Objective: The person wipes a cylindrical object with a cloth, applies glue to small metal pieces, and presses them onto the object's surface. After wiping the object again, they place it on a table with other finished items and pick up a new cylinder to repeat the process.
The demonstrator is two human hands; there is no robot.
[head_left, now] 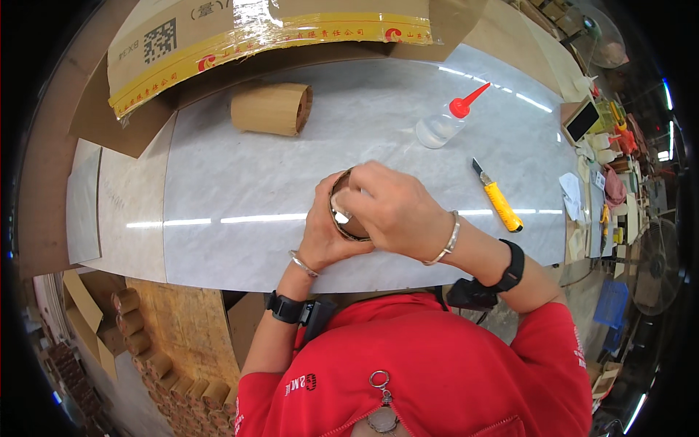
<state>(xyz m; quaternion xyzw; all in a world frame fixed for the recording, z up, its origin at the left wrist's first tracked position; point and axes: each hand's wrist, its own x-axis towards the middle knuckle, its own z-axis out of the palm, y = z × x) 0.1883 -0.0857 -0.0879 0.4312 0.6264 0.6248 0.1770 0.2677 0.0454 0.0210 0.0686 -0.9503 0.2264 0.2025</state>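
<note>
Near the front edge of the table, my left hand (317, 231) is wrapped round a short, round, hollow container (354, 229) with a thin dark rim and a brownish inside. Its mouth faces up toward me. Over that mouth my right hand (399, 205) is closed, its curled fingers reaching inside the rim. Something whitish and shiny shows by those fingertips; what they hold, if anything, is mostly hidden. To the right of my hands lies a yellow utility knife (502, 207) with its dark blade out.
A clear squeeze bottle (438, 130) with a red nozzle stands farther back on the grey tabletop (240, 182). At back left lies a brown paper-wrapped roll (268, 109), before a big cardboard box (269, 36). Several brown rolls (182, 390) are stacked low at left.
</note>
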